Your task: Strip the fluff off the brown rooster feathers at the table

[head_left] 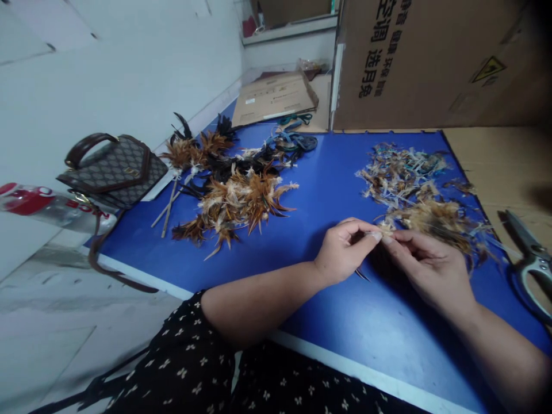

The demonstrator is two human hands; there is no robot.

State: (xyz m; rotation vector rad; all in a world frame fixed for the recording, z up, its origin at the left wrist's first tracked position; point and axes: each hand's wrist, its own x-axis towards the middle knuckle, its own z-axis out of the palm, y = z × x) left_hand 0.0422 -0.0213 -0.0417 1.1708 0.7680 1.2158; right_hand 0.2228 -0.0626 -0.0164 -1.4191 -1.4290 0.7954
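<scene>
My left hand [344, 248] and my right hand [425, 261] meet over the blue table, thumbs and forefingers pinched together. Between the fingertips is a small pale feather tuft [386, 227], mostly hidden by the fingers. A dark feather tip [363, 275] pokes out below my left hand. Just beyond my right hand lies a loose heap of brown feathers [435, 215], with a heap of pale feather scraps [399, 172] behind it. Left of my hands lie several brown feather bunches [250, 198] with pale tied bases, and black feathers [219, 167] among them.
A patterned handbag [125, 169] stands at the left edge beside a plastic bottle [56, 207] with a red label. Large scissors [535, 259] lie far right. Blue cord [297, 138], thin sticks [170, 207], flat cardboard [273, 98] and an upright cardboard sheet [431, 69] are around the blue table [276, 276].
</scene>
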